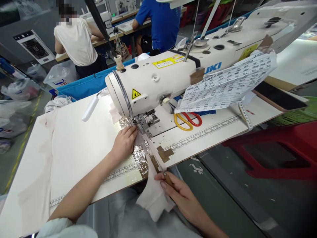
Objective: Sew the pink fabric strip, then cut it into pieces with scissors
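Observation:
My left hand [125, 140] lies flat beside the presser foot [135, 121] of a white sewing machine [148, 79], its fingertips on the work at the needle area; the thumb is mostly hidden. Closed around a thin brown-handled tool [169, 179] is my right hand [183, 195], just off the table's front edge. The tool's metal end points toward the machine. A pale fabric piece [155, 198] hangs over the edge to my lap, beside the right fingers. A narrow pale strip [156, 150] runs from the foot toward the right hand.
Yellow-and-red-handled scissors [184, 121] lie under the machine arm. A handwritten sheet [228, 82] hangs from the machine. Pale fabric [37, 185] lies at the left, a phone [279, 96] at the right. A red stool [279, 148] stands right. Two people sit beyond.

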A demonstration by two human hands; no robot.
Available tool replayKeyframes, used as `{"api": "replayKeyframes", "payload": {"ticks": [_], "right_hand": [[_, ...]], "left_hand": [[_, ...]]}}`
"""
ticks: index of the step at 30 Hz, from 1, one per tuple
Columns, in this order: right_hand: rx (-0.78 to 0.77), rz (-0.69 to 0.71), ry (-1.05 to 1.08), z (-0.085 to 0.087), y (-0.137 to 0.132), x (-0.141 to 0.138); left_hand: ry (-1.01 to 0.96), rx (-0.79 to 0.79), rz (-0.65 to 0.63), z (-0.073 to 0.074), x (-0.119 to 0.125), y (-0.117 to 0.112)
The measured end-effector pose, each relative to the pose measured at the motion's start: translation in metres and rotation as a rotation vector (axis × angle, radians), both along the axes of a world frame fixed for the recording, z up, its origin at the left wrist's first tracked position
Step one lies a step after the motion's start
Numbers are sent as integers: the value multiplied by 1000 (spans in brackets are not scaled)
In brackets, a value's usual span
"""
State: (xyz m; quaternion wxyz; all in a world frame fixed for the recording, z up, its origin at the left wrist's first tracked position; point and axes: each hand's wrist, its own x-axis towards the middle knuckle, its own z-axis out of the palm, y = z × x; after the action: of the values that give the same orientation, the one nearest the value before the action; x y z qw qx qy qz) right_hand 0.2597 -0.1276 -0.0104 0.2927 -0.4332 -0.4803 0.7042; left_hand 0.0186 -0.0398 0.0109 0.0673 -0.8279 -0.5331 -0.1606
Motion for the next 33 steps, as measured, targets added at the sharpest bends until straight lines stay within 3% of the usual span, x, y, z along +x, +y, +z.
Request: {"api": "replayKeyframes", "payload": {"ticks": [3,7,12,17,22,24,27,29,31,33], "right_hand": [[321,-30,-218,5,11,6],[550,-59,-386,11,28,5],[640,-40,-437,20,41,-5],[648,-33,-420,24,46,-9],[515,-17,-342,23,48,-10],[324,21,-209,22,46,-13],[-116,65,86,22,38,-21],[-318,51,200,23,33,-26],[-313,30,175,23,30,-26],[-126,2,50,22,30,-20]], "left_hand": [[78,-2,49,0,7,-2],[95,1,69,1,10,1],[30,17,91,2,7,8],[-97,59,-5,2,2,10],[-90,58,-12,1,0,9],[-76,53,-10,1,-1,9],[-59,63,-9,0,-1,9],[-53,67,-10,0,0,9],[-55,59,-6,0,0,9],[-66,50,-1,1,1,9]]}}
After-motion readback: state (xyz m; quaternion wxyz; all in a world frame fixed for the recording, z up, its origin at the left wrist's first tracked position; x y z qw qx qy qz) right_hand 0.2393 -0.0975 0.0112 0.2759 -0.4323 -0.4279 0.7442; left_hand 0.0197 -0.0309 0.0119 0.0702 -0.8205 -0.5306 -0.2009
